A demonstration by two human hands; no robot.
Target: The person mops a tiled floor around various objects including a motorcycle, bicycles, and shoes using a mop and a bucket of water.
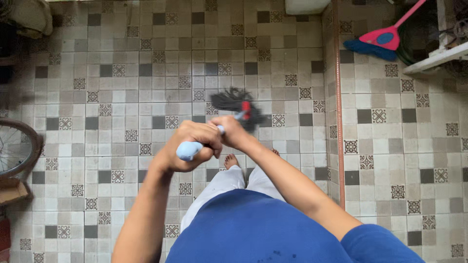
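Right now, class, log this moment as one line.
left hand: grips pale blue mop handle | right hand: grips shaft | dark string mophead: on patterned tile floor

A pink and blue broom (382,40) lies at the top right on the patterned tile floor (122,73), near a white shelf (436,59). A bicycle wheel (14,146) shows at the left edge.

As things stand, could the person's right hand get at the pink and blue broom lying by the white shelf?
Probably not. The right hand grips the mop handle along with the left hand, and the pink and blue broom lies far off, across the floor strip.
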